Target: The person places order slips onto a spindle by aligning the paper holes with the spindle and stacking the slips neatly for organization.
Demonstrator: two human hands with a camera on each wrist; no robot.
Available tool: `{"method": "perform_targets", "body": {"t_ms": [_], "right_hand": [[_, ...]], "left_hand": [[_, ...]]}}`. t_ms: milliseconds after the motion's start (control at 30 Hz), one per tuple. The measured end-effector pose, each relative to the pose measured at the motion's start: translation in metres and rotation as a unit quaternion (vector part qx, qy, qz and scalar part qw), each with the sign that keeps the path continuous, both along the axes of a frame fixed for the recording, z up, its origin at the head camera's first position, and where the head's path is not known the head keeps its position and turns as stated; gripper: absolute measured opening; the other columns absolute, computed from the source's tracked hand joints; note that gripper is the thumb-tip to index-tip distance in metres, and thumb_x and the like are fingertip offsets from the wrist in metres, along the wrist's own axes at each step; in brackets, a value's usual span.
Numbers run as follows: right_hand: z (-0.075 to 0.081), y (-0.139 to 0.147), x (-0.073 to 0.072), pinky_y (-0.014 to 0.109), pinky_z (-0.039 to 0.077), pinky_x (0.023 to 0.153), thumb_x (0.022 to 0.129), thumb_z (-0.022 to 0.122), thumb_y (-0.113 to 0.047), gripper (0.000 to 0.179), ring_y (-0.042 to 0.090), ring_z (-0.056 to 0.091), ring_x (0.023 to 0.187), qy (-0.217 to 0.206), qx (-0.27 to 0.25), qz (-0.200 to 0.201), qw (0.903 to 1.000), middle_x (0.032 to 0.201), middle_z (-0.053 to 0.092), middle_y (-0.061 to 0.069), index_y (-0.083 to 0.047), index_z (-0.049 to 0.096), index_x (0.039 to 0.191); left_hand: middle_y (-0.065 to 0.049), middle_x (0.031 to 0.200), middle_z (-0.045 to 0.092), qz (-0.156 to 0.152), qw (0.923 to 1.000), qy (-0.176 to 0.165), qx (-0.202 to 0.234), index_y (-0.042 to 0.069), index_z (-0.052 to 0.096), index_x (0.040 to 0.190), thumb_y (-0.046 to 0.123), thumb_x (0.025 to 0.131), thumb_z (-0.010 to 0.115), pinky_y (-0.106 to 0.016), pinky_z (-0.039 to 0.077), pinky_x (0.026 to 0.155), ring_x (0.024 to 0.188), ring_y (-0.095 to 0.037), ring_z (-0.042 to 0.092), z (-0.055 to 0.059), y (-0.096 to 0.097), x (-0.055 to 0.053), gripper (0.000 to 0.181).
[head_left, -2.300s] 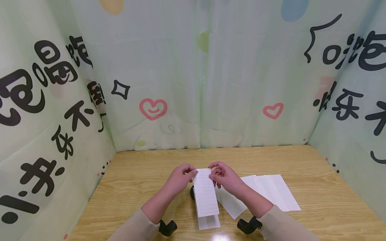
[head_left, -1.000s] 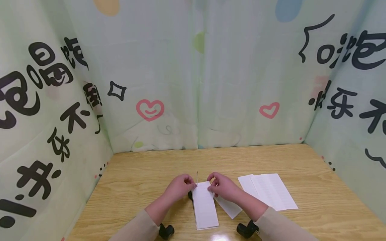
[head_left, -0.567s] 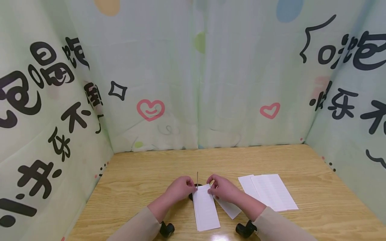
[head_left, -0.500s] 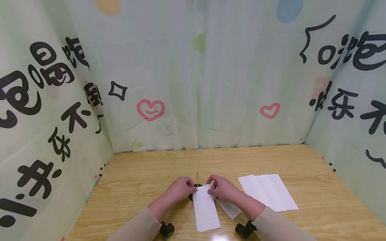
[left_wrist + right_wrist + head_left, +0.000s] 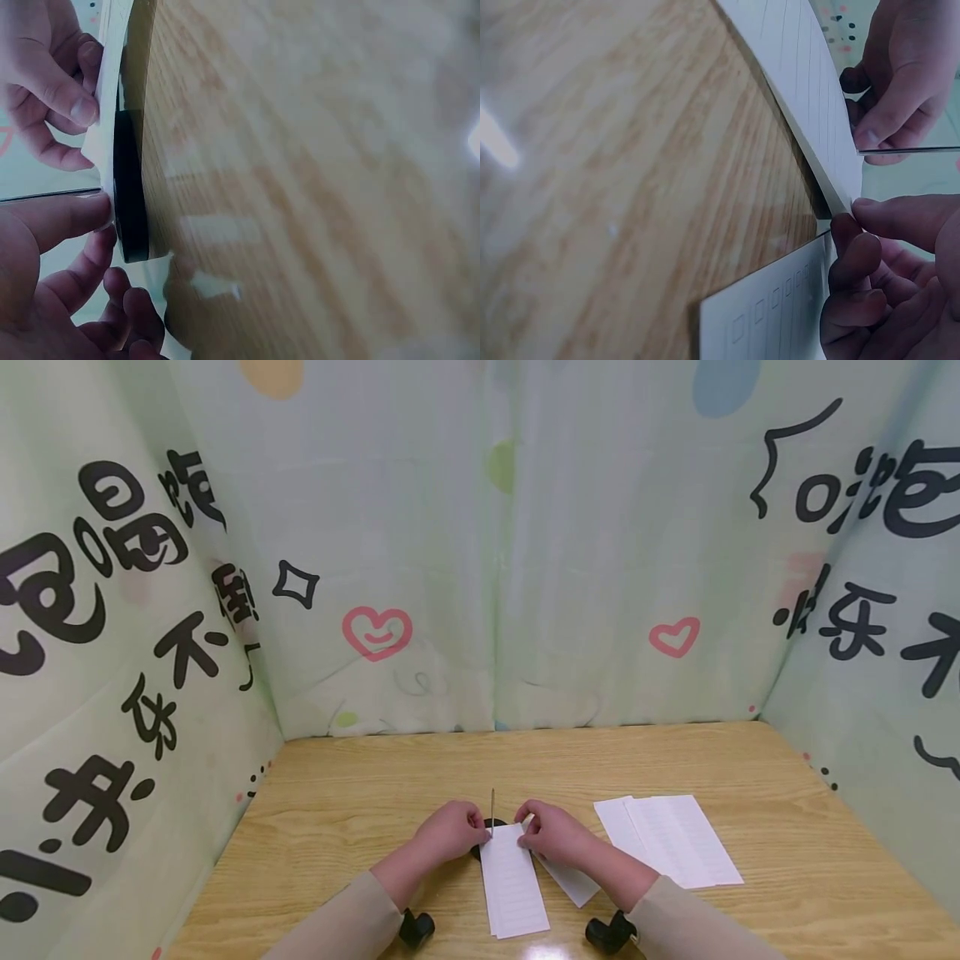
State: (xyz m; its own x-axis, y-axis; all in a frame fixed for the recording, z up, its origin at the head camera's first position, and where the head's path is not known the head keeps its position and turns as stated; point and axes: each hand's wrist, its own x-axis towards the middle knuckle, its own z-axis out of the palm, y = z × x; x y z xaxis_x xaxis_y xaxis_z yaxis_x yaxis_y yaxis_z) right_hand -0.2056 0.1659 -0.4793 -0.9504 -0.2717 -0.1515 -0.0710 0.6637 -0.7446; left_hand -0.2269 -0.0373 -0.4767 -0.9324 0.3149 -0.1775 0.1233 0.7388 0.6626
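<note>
A thin upright metal spike (image 5: 492,810) rises from a black round base (image 5: 821,206), like a bill spike. It passes through or by the top left part of lined white paper slips (image 5: 514,885); the exact contact is hidden by fingers. My left hand (image 5: 452,832) pinches the slips' top left edge right beside the spike, thumb on top. My right hand (image 5: 552,835) pinches the top right corner between thumb and index finger, as the right wrist view shows. The slips lie above the base, which they partly cover.
Several white lined sheets (image 5: 678,839) lie overlapping on the wooden table (image 5: 360,793) at the right. Another printed sheet (image 5: 576,885) lies partly under my right forearm. Patterned curtains (image 5: 420,527) enclose the table's back and sides.
Both hands have brought the slips down and nearer to me from a raised position. The spike, hidden at first, now stands up at their top edge. Lately the slips have slid slightly lower.
</note>
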Motion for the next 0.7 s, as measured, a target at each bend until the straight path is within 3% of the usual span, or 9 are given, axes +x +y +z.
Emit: {"method": "perform_targets", "body": {"t_ms": [200,433,700], "right_hand": [[-0.001,0.001,0.001,0.029,0.043,0.057,0.089,0.072,-0.008,0.024,0.015,0.052,0.059,0.0,0.002,-0.01,0.9999,0.073,0.056,0.002,-0.008,0.06,0.109],[0.004,0.01,0.005,0.031,0.044,0.058,0.088,0.074,-0.01,0.026,0.017,0.053,0.063,0.0,0.021,-0.021,0.9996,0.08,0.056,0.002,-0.011,0.061,0.111],[0.011,0.026,0.008,0.031,0.042,0.062,0.085,0.076,-0.01,0.029,0.015,0.049,0.068,0.049,0.073,-0.017,0.996,0.083,0.056,-0.002,-0.01,0.066,0.112]], "left_hand": [[-0.001,0.073,0.054,0.006,0.9999,0.008,0.006,0.013,0.062,0.081,0.023,0.088,0.075,-0.031,0.04,0.058,0.066,-0.017,0.05,0.0,-0.001,0.003,0.018],[-0.003,0.09,0.055,0.028,0.9994,-0.002,0.021,0.009,0.061,0.106,0.022,0.086,0.078,-0.039,0.045,0.073,0.081,-0.022,0.052,-0.003,-0.009,0.005,0.029],[-0.004,0.094,0.054,-0.022,0.9995,-0.002,0.022,0.006,0.063,0.123,0.021,0.085,0.078,-0.039,0.044,0.074,0.083,-0.022,0.05,-0.005,-0.023,0.007,0.043]]}}
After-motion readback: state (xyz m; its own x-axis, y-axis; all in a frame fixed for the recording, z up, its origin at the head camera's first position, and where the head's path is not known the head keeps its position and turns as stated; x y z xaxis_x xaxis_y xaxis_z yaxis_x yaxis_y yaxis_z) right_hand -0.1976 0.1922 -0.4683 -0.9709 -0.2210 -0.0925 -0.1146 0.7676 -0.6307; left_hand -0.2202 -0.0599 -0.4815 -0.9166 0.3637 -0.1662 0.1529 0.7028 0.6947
